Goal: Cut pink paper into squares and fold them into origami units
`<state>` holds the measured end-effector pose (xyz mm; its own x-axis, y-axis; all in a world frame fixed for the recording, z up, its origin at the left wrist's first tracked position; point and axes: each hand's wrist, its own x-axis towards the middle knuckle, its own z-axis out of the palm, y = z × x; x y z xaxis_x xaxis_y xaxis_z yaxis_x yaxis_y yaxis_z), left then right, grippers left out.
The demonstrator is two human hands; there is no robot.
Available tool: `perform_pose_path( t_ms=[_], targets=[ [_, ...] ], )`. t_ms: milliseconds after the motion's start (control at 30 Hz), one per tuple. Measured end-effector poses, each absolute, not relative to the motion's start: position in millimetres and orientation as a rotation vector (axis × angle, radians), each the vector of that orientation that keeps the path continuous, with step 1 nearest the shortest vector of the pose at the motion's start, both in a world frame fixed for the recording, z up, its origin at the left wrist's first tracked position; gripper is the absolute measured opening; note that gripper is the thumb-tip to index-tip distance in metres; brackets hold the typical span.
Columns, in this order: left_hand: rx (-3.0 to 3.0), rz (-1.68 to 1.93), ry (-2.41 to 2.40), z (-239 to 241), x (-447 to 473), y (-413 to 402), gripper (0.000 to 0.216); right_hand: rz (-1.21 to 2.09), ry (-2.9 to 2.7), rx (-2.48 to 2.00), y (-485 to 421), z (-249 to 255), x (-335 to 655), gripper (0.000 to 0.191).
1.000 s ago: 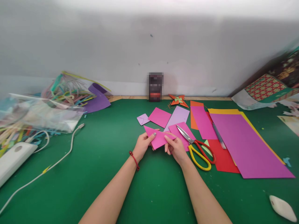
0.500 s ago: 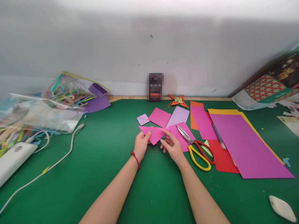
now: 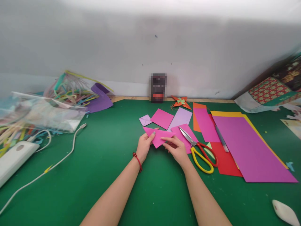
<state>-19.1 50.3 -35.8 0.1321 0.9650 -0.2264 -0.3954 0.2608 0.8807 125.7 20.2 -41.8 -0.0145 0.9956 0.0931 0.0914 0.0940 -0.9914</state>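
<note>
Now both hands meet over the middle of the green mat (image 3: 105, 179), each holding one end of a pink paper triangle (image 3: 158, 137) that sits just above the mat, its long edge facing far and its point facing near. The left hand (image 3: 144, 147) pinches the left end, thumb on top and fingers curled underneath; a red cord (image 3: 137, 160) circles that wrist. The right hand (image 3: 176, 150) pinches the right corner, index finger stretched along the paper's near edge, the other fingers tucked below it where they cannot be seen clearly.

Just right of the right hand lie scissors (image 3: 198, 152) with yellow and red handles, blades open and pointing far-left, resting on another pink piece (image 3: 187, 139). Beyond the hands are a pink square (image 3: 162, 118), a small lilac folded piece (image 3: 145, 120) to its left and a lilac sheet (image 3: 180, 117) to its right. Farther right, a large purple sheet (image 3: 249, 147) overlaps yellow (image 3: 225, 113) and red (image 3: 227, 161) sheets. An orange paper star (image 3: 180, 101) sits near the far edge beside a dark box (image 3: 158, 88) against the wall.

On the left, well apart from the hands, a clear bag of coloured strips (image 3: 39, 113) lies by a white cable (image 3: 58, 163) and a white device (image 3: 14, 158)
</note>
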Motion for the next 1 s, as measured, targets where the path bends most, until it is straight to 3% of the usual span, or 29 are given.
perform_pose_path(
  t_ms=[500, 1000],
  targets=[
    [0.788, 1.049, 0.886, -31.3, -22.5, 48.7, 0.034, 1.010, -1.240, -1.267, 19.0, -41.7, 124.8, 0.010],
    [0.927, 0.956, 0.814, -26.0, -21.1, 44.5, 0.040, 1.120, -1.117, -1.307, 22.0, -35.6, 124.2, 0.029]
  ],
)
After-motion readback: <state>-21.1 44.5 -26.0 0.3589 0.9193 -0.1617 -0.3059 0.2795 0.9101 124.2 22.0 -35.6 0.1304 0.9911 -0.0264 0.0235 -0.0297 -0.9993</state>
